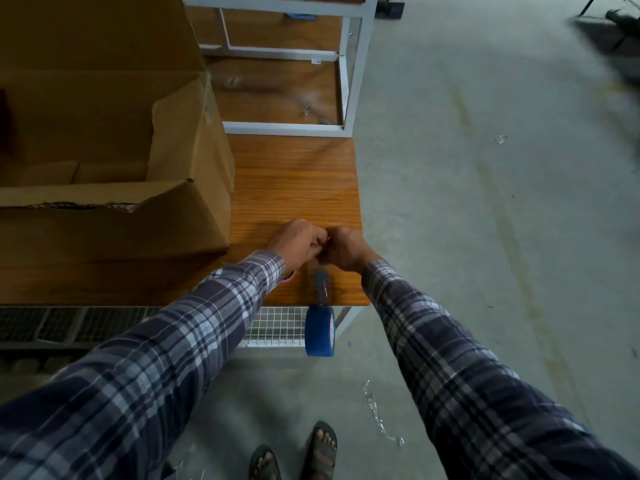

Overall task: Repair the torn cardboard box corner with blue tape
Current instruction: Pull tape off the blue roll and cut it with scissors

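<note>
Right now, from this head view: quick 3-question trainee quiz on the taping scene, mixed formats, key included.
1. True or false: the blue tape roll rests on the table.
2. Which hands hold the tape strip? A) left hand only B) right hand only C) both
3. Fill in: the torn cardboard box sits to the ___ of the hands.

Key: 1 false, it hangs below the table edge; 2 C; 3 left.

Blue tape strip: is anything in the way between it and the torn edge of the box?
Nothing visible blocks it. Both hands, left hand and right hand, pinch the top of the tape strip, with the roll hanging below the table edge. Only bare tabletop lies between the hands and the cardboard box with its torn edge.
</note>
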`<state>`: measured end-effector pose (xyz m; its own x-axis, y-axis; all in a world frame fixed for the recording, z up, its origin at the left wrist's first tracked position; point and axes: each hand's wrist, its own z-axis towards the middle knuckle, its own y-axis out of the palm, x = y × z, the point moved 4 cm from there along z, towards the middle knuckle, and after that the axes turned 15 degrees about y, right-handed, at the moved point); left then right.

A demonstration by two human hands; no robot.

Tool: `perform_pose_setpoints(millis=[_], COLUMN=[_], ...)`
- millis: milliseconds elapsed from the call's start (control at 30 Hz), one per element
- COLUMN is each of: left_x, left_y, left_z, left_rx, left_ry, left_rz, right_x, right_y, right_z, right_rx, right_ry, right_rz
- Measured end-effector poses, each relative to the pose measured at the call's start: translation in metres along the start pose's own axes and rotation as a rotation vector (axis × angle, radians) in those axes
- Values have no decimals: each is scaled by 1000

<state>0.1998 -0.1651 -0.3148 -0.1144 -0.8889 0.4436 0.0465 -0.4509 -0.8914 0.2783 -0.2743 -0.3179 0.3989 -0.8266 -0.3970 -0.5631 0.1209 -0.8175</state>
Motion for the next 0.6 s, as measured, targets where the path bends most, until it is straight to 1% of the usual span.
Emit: perform_pose_setpoints(millis=[133,233,267,333,400,433,467,533,567,600], left_x=[0,-4,-4,-11,-26,-33,-40,-43,-43,-41], left_y=[-3,7,10,7,-5,-9,-12,-7,-1,4], left_z=[-6,-13,-15,-20,-28,-33,-38,-50,-57,-63], left_rx=[17,4,19,133,256,253,191,14,-52,-82], left_ry=[-1,7,-34,-181,-301,-334,-356,-384,-394,-401], left_rz=[33,36,0,-109,-105,-80,-41,22,45,61], right_x=[-3,-3,-3,-2,-1,-2,-2,-1,0,0], right_y=[0,0,-1,-1,0,1,1,1,1,1], right_z=[6,10,11,13,16,16,17,17,17,17], right_rx=[-6,7,10,-1,-35,-45,-53,-72,-79,-80], right_ry=[-55,-84,-79,-66,-65,-67,-65,-52,-46,-55], right_rz=[-90,-104,-88,-66,-62,-51,-33,16,41,60])
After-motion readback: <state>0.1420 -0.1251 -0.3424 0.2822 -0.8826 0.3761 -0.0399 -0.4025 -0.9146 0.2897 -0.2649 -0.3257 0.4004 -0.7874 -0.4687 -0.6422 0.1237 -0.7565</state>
